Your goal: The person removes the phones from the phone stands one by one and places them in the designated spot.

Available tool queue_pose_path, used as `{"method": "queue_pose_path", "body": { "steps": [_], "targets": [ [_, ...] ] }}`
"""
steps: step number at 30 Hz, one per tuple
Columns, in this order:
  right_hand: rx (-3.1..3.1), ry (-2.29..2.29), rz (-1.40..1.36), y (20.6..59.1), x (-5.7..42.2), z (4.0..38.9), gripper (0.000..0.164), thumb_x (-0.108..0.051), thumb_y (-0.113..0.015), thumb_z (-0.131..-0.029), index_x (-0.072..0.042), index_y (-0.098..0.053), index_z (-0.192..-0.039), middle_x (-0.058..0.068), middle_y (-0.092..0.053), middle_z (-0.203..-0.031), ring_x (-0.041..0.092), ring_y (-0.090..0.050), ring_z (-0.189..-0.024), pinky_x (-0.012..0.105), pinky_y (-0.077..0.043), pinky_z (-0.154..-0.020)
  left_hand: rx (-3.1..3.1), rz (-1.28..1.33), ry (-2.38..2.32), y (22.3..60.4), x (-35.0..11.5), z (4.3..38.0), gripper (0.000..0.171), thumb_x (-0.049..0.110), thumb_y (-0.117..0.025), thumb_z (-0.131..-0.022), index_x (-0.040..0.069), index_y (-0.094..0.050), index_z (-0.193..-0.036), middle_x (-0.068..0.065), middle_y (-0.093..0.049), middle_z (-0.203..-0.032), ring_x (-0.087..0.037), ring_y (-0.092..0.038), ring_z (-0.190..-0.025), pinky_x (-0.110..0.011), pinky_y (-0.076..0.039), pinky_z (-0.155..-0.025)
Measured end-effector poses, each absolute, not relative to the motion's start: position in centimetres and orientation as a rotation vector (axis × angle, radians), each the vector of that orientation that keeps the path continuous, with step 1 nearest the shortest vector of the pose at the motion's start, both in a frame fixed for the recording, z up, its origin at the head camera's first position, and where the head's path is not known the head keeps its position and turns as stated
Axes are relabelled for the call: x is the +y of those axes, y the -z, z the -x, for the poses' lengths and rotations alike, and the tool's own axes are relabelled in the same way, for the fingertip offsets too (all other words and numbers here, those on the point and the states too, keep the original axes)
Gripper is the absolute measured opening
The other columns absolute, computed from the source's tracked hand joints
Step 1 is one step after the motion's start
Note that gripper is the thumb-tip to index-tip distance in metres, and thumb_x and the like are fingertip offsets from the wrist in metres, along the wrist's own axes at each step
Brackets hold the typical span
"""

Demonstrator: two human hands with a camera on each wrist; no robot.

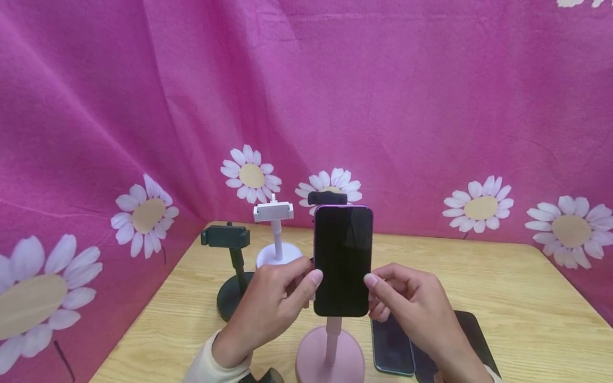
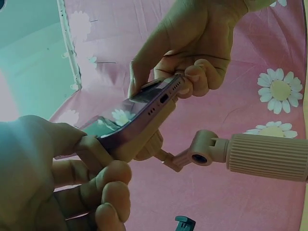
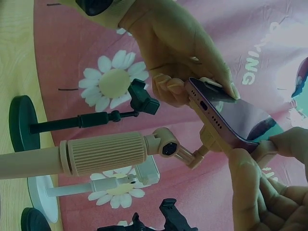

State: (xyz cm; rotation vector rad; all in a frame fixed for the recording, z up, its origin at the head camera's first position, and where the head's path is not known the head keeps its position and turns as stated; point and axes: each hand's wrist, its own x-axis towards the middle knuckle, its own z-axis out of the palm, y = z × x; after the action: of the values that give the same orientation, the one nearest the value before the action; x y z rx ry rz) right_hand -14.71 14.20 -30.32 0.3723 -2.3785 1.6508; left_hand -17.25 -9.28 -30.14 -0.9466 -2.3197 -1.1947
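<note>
A smartphone (image 1: 343,260) with a dark screen and purple edge stands upright in the clamp of a pink phone stand (image 1: 330,356). My left hand (image 1: 275,303) pinches the left end of the clamp (image 2: 94,153), thumb in front and the other fingers curled behind. On the opposite side my right hand (image 1: 416,303) pinches the right end of the clamp, its thumb at the phone's edge. From below, both wrist views show the phone's charging port and the clamp behind its back. The stand's jointed neck (image 2: 207,147) rises to the clamp.
Left of the phone stand a dark green phone stand (image 1: 230,236) and a white one (image 1: 274,213). A black stand (image 1: 328,198) is mostly hidden behind the phone. Two more phones, one blue-edged (image 1: 392,346) and one black (image 1: 479,338), lie under my right forearm. A pink flowered cloth (image 1: 407,106) hangs behind.
</note>
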Motion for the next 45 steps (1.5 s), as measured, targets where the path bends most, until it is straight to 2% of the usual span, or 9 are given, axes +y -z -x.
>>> {"method": "queue_pose_path", "body": {
  "steps": [12,20,24,29,32,36,41,42,45],
  "targets": [
    [-2.422,-1.703,-0.247,30.1,14.2,14.7,0.027,-0.030,-0.068,-0.090,-0.004,-0.069,-0.098,0.006,-0.066,-0.068,0.022,-0.064,-0.058,0.031,-0.054,-0.059,-2.344,0.929,1.340,30.3,-8.9,17.4,0.023,0.027,-0.053,-0.100,0.020,-0.057,-0.078,0.014,-0.053,-0.061,-0.005,-0.055,-0.055,-0.027,-0.047,-0.053],
    [-2.407,-1.688,-0.311,30.0,14.5,14.7,0.025,-0.029,-0.068,-0.091,-0.005,-0.068,-0.095,0.006,-0.066,-0.067,0.023,-0.065,-0.057,0.033,-0.055,-0.058,-2.363,0.925,1.360,30.3,-8.9,17.5,0.021,0.028,-0.054,-0.099,0.020,-0.060,-0.081,0.013,-0.054,-0.063,-0.005,-0.056,-0.056,-0.028,-0.049,-0.054],
    [-2.418,-1.654,-0.350,30.2,14.6,14.5,0.023,-0.028,-0.067,-0.091,-0.006,-0.068,-0.096,0.005,-0.065,-0.067,0.022,-0.064,-0.057,0.032,-0.054,-0.058,-2.372,0.925,1.384,30.3,-9.0,17.5,0.019,0.027,-0.055,-0.099,0.020,-0.061,-0.082,0.012,-0.055,-0.064,-0.006,-0.057,-0.056,-0.028,-0.049,-0.053],
    [-2.456,-1.425,-0.340,30.2,14.1,14.0,0.020,-0.030,-0.067,-0.091,-0.014,-0.067,-0.105,-0.004,-0.067,-0.075,0.012,-0.064,-0.065,0.028,-0.055,-0.064,-2.388,0.921,1.417,30.4,-9.1,17.4,0.017,0.027,-0.057,-0.098,0.019,-0.060,-0.082,0.011,-0.055,-0.065,-0.007,-0.057,-0.055,-0.027,-0.049,-0.051],
    [-2.405,-1.261,-0.350,30.1,13.5,13.8,0.034,-0.027,-0.070,-0.089,-0.020,-0.060,-0.121,-0.007,-0.068,-0.088,0.006,-0.064,-0.078,0.028,-0.055,-0.071,-2.389,0.918,1.421,30.5,-9.2,17.4,0.017,0.027,-0.059,-0.097,0.019,-0.060,-0.082,0.010,-0.056,-0.065,-0.007,-0.056,-0.054,-0.028,-0.049,-0.050],
    [-2.286,-1.241,-0.396,29.4,12.5,13.8,0.066,-0.021,-0.076,-0.084,-0.027,-0.042,-0.141,-0.003,-0.066,-0.104,0.006,-0.061,-0.092,0.030,-0.054,-0.078,-2.388,0.925,1.411,30.4,-9.4,17.4,0.017,0.027,-0.060,-0.096,0.019,-0.060,-0.081,0.010,-0.056,-0.065,-0.007,-0.056,-0.054,-0.028,-0.049,-0.051],
    [-2.166,-1.250,-0.434,28.3,10.9,14.0,0.098,-0.018,-0.084,-0.075,-0.032,-0.023,-0.151,0.001,-0.062,-0.116,0.009,-0.058,-0.102,0.025,-0.051,-0.082,-2.379,0.937,1.400,30.2,-9.4,17.5,0.018,0.027,-0.059,-0.097,0.018,-0.059,-0.081,0.010,-0.056,-0.066,-0.007,-0.057,-0.054,-0.027,-0.049,-0.051],
    [-2.145,-1.258,-0.435,28.1,10.5,14.0,0.103,-0.018,-0.085,-0.074,-0.033,-0.019,-0.152,0.002,-0.060,-0.117,0.011,-0.058,-0.102,0.024,-0.052,-0.078,-2.377,0.939,1.400,30.2,-9.5,17.5,0.018,0.027,-0.059,-0.097,0.018,-0.059,-0.081,0.010,-0.056,-0.065,-0.007,-0.057,-0.054,-0.028,-0.049,-0.050],
    [-2.064,-1.251,-0.442,27.7,9.5,14.2,0.112,-0.017,-0.087,-0.070,-0.031,-0.014,-0.154,0.005,-0.059,-0.117,0.013,-0.057,-0.103,0.030,-0.051,-0.082,-2.376,0.942,1.397,30.1,-9.5,17.5,0.020,0.029,-0.059,-0.097,0.018,-0.058,-0.081,0.010,-0.056,-0.064,-0.006,-0.057,-0.054,-0.028,-0.048,-0.049]
  ]
}}
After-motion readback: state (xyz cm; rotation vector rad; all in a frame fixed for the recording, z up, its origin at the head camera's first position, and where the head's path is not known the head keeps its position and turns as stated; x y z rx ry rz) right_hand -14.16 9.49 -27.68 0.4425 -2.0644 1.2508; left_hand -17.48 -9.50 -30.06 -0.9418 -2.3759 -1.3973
